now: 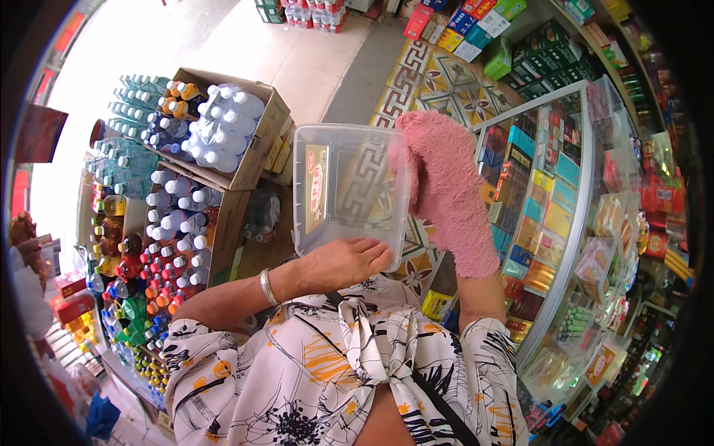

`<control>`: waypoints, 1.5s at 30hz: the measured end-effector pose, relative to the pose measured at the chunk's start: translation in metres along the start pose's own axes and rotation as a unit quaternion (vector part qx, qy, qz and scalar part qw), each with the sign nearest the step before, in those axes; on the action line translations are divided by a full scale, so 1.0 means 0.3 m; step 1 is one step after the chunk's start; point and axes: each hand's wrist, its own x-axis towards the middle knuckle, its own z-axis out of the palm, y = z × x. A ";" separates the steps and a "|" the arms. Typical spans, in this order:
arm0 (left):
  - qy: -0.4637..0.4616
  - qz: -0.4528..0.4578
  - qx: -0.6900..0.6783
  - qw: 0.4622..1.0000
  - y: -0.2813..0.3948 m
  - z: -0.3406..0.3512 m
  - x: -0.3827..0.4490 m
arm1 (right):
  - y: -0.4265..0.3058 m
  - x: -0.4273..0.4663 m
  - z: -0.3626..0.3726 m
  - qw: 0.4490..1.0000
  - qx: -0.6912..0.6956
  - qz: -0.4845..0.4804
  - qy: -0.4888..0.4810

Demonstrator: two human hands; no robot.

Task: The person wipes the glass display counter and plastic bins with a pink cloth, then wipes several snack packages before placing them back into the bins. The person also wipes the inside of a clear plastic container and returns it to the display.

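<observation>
A clear plastic box with a printed label on one side is held in front of my body, its inside facing up and nothing seen in it. My left hand, bare and with a bracelet at the wrist, lies across the box's near edge; its thumb is hidden. A fluffy pink cleaning mitt covers my right hand and part of the forearm. The mitt is against the box's right wall, folded over the rim, and it hides the fingers.
At the left stand cardboard cartons and many bottled drinks. A glass display case with small packets runs along the right, with clear containers on it. Stacked boxes stand on the patterned tile floor farther off.
</observation>
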 end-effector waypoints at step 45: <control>-0.009 -0.261 -0.218 0.941 -0.050 -0.119 -0.013 | -0.219 0.093 -0.032 0.933 0.283 0.148 -0.168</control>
